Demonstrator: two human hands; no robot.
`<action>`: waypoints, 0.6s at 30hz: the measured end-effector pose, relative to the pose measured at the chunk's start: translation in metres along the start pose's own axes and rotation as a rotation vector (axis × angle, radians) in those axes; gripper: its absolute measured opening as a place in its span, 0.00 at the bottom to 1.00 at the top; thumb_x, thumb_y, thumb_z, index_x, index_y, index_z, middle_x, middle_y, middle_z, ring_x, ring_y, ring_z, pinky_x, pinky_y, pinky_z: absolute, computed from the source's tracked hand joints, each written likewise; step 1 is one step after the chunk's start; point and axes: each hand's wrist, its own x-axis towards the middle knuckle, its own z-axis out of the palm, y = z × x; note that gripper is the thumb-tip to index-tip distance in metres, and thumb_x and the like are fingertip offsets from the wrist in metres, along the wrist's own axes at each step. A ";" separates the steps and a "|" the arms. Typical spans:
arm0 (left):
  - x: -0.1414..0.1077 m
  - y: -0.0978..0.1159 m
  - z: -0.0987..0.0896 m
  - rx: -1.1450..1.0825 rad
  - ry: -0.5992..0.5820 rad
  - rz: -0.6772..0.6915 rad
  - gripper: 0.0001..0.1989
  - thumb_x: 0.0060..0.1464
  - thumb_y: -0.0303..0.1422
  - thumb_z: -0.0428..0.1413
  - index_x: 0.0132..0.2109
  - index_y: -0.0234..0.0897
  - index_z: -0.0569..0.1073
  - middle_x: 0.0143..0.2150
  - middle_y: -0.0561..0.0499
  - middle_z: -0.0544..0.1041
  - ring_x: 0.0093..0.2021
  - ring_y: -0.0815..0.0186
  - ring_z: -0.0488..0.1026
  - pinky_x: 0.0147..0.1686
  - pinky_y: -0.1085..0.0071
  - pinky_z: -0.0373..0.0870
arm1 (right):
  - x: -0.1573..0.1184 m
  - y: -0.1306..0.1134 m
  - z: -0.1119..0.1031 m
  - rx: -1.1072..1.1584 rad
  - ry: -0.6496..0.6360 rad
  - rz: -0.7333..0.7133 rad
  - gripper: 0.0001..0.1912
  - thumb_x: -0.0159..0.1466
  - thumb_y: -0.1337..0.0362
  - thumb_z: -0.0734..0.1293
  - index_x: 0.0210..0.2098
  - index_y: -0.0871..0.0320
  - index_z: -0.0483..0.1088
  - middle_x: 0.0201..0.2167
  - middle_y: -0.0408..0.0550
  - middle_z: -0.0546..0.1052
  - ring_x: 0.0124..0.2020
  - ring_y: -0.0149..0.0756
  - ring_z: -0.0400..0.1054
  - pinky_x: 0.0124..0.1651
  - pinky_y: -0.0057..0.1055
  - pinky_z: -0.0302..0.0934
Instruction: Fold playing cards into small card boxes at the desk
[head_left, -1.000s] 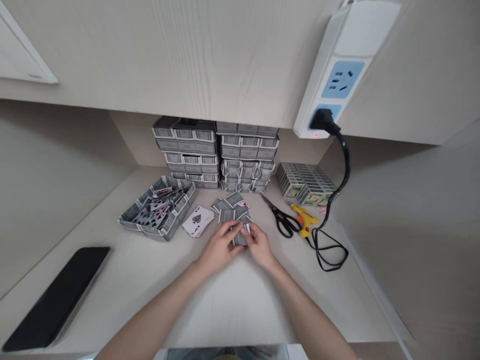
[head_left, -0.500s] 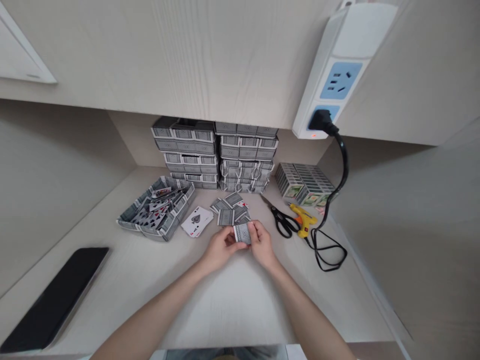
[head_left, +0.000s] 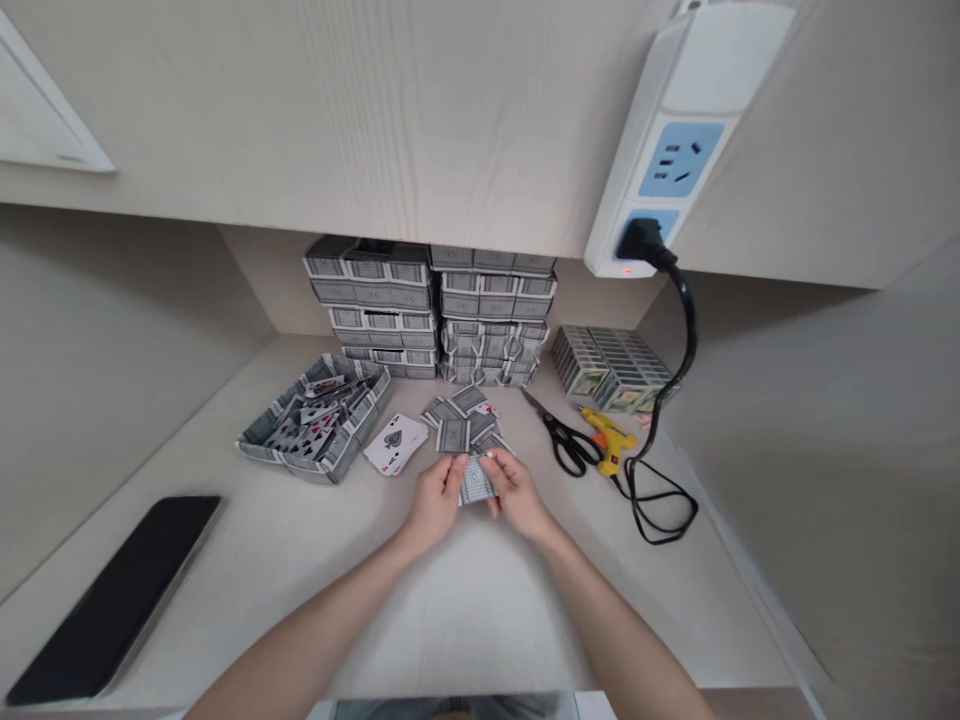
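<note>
Between my two hands is a playing card, its grey patterned back facing up; whether it is folded or more than one card, I cannot tell. My left hand pinches its left side, thumb on top. On its right side, my right hand grips it with the thumb above and a fingertip showing below. Just beyond my fingers lies a loose pile of grey-backed cards. Left of that pile, a stack of face-up cards shows an ace of spades.
At left, a tray made of cards holds loose cards; a black flat object lies nearer. Card-built boxes are stacked behind. Black-handled scissors, a yellow glue gun with its cord, and packed decks sit right. A power strip hangs above.
Both hands have drawn slightly nearer to me with the card, and it has turned in my fingers. My left thumb has shifted from the card's near edge up to its upper left.
</note>
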 end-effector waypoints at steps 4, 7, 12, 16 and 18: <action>0.003 -0.001 -0.002 -0.038 -0.037 -0.030 0.24 0.53 0.49 0.41 0.25 0.33 0.66 0.20 0.53 0.66 0.22 0.70 0.62 0.22 0.74 0.58 | -0.001 -0.002 -0.002 -0.011 -0.078 0.012 0.18 0.56 0.47 0.61 0.27 0.57 0.63 0.08 0.32 0.58 0.09 0.24 0.49 0.14 0.22 0.44; 0.005 -0.001 -0.007 0.028 -0.051 0.004 0.25 0.54 0.48 0.40 0.21 0.34 0.64 0.17 0.54 0.65 0.20 0.71 0.62 0.22 0.75 0.58 | 0.000 -0.005 -0.008 0.002 -0.051 0.040 0.19 0.54 0.47 0.62 0.27 0.58 0.65 0.09 0.33 0.59 0.09 0.23 0.49 0.13 0.22 0.42; 0.010 0.003 -0.023 0.424 0.083 0.225 0.20 0.56 0.42 0.43 0.23 0.36 0.66 0.21 0.53 0.67 0.26 0.69 0.65 0.30 0.73 0.62 | 0.009 -0.007 -0.030 0.116 0.302 0.044 0.17 0.52 0.50 0.65 0.29 0.58 0.65 0.11 0.33 0.60 0.11 0.23 0.50 0.14 0.22 0.43; 0.015 0.003 -0.027 0.610 0.090 0.459 0.10 0.54 0.36 0.48 0.40 0.39 0.71 0.43 0.47 0.71 0.47 0.63 0.65 0.47 0.65 0.61 | 0.016 0.000 -0.047 0.101 0.497 0.045 0.14 0.51 0.54 0.66 0.28 0.59 0.65 0.13 0.36 0.64 0.13 0.24 0.53 0.16 0.22 0.46; 0.017 0.000 -0.023 0.647 0.044 0.510 0.14 0.54 0.35 0.49 0.48 0.39 0.68 0.51 0.46 0.66 0.54 0.61 0.60 0.53 0.63 0.57 | 0.017 0.005 -0.049 0.060 0.497 0.059 0.14 0.51 0.55 0.66 0.29 0.60 0.66 0.14 0.37 0.65 0.13 0.24 0.53 0.15 0.23 0.48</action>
